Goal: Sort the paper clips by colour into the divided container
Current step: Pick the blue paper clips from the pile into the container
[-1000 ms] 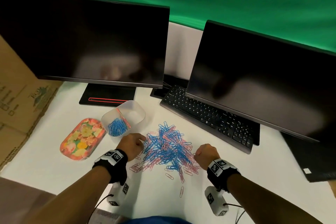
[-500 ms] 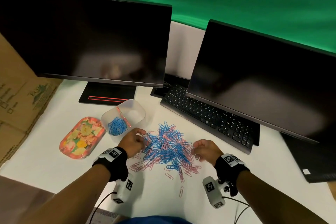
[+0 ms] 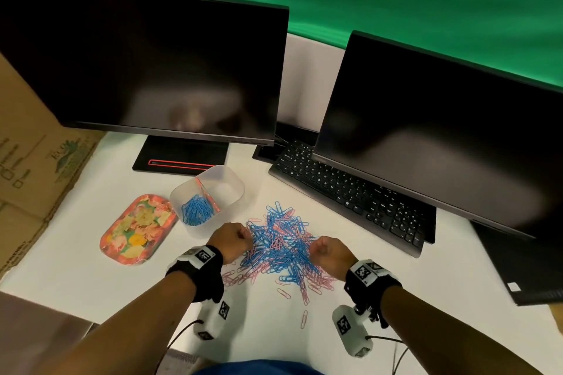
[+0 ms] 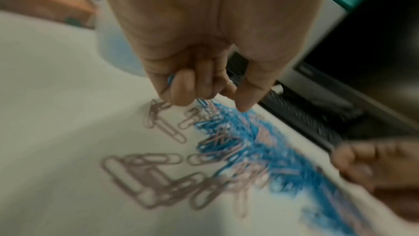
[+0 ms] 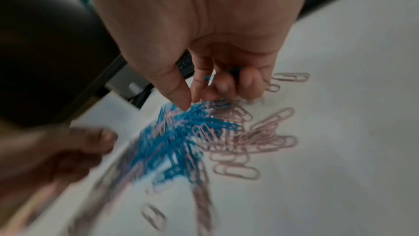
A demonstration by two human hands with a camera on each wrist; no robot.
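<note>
A heap of blue and pink paper clips (image 3: 281, 248) lies on the white desk. My left hand (image 3: 233, 240) sits at the heap's left edge, fingers curled round a few blue clips (image 4: 171, 79). At the heap's right edge my right hand (image 3: 327, 253) is curled too, with blue clips (image 5: 233, 70) held in its fingers. The clear divided container (image 3: 233, 183) stands behind the left hand; its left compartment holds blue clips (image 3: 196, 210), and a pink divider (image 3: 207, 195) crosses it. Pink clips (image 4: 145, 173) lie loose near the heap.
A flowered oval tray (image 3: 137, 230) lies left of the container. Two dark monitors (image 3: 146, 70) and a black keyboard (image 3: 350, 195) stand behind the heap. Cardboard boxes (image 3: 27, 143) line the left side. A black laptop (image 3: 524, 265) lies at the right.
Both hands have closed into fists at the heap's edges; the right hand's fingers, spread half a second ago, are now curled round clips.
</note>
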